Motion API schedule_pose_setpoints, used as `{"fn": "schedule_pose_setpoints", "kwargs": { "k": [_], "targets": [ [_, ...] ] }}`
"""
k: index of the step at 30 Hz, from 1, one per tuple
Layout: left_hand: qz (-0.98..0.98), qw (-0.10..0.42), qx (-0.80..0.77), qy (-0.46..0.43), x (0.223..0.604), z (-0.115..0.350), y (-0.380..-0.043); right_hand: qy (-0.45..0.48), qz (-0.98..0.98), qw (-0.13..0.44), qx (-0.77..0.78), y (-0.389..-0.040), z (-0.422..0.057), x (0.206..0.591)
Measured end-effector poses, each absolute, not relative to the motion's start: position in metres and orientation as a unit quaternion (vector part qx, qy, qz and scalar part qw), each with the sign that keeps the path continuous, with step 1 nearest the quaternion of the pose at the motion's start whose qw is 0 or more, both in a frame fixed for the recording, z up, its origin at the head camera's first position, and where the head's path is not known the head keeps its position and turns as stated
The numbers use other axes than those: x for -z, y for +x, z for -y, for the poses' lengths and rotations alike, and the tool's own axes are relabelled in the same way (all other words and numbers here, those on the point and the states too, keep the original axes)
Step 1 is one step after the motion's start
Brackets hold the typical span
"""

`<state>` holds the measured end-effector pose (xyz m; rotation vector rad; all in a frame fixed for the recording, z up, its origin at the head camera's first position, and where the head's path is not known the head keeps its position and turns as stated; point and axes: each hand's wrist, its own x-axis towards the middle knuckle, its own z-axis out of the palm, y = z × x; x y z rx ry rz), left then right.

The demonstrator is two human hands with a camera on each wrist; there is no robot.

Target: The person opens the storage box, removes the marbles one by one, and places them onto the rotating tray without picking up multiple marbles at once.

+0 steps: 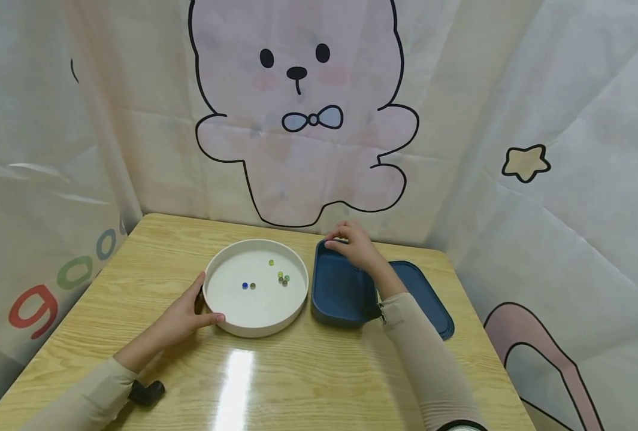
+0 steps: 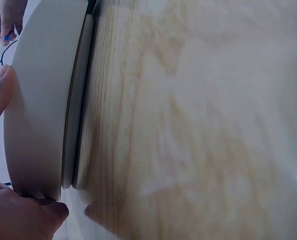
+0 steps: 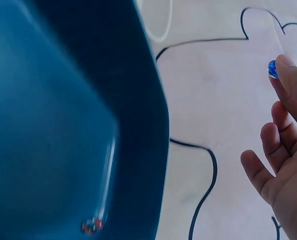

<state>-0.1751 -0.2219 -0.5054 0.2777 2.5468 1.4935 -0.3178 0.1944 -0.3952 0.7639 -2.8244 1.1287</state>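
A round white tray (image 1: 243, 308) lies on the table with several small glass marbles (image 1: 245, 286) scattered inside. My left hand (image 1: 184, 317) holds its left side, thumb at the rim and the other fingers against the outer wall. Between thumb and index finger, my right hand (image 1: 353, 245) pinches a blue marble (image 3: 272, 69); its other fingers are loosely bent. That hand is over the far end of a deep dark blue box (image 1: 340, 293). Inside the box, the right wrist view shows a clear and reddish marble (image 3: 92, 226) in a corner.
A flat dark blue lid (image 1: 423, 293) lies right of the box, partly behind the right forearm. The wooden table (image 1: 286, 383) ends at a printed curtain (image 1: 297, 179) behind. A black strap piece (image 1: 146, 393) sits at the left wrist.
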Motion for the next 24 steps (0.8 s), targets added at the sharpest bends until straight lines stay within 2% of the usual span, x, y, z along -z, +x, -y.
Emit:
{"fn": "schedule_pose_setpoints", "kwargs": {
  "k": [10, 24],
  "targets": [
    [-0.857, 0.087, -0.499, 0.091, 0.501, 0.221, -0.176, 0.264, 0.891, -0.041, -0.368, -0.321, -0.150, 0.394],
    [-0.857, 0.090, -0.501, 0.087, 0.505, 0.220, -0.174, 0.285, 0.884, -0.061, -0.365, -0.324, -0.107, 0.406]
  ]
}}
